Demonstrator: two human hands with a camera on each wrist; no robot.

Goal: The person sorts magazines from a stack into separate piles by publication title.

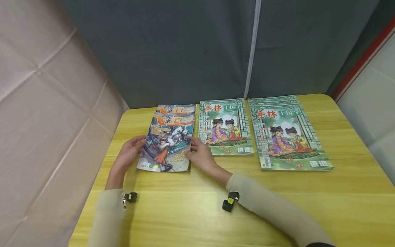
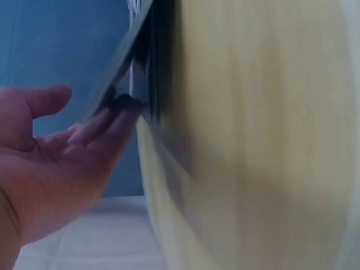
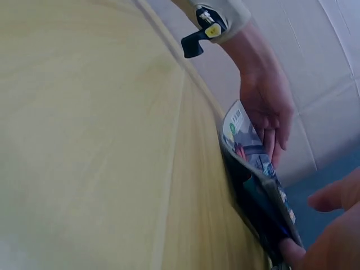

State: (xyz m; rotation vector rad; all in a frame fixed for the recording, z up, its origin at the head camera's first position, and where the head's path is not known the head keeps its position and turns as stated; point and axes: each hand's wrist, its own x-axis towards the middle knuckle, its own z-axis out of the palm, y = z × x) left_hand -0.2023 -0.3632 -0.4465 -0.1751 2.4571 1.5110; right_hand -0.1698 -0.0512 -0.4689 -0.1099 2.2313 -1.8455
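Note:
A comic magazine (image 1: 166, 145) with a dark illustrated cover lies tilted over another of the same title (image 1: 177, 109), whose top strip shows behind it. My left hand (image 1: 131, 151) is at its left edge; in the left wrist view the extended fingers (image 2: 107, 132) reach under the raised edge, and the thumb stands apart. At the right edge is my right hand (image 1: 202, 156). Its thumb (image 3: 329, 198) is above the cover, with a gap, while a fingertip (image 3: 291, 252) supports the underside. The right wrist view shows the near end lifted off the wooden table (image 3: 112, 124).
Right of my right hand lies a green magazine (image 1: 226, 128) with two cartoon figures. Farther right is a fanned stack of matching green magazines (image 1: 291, 137). A dark curtain (image 1: 185, 51) hangs behind the table, and a pale cloth wall (image 1: 46, 120) runs along the left.

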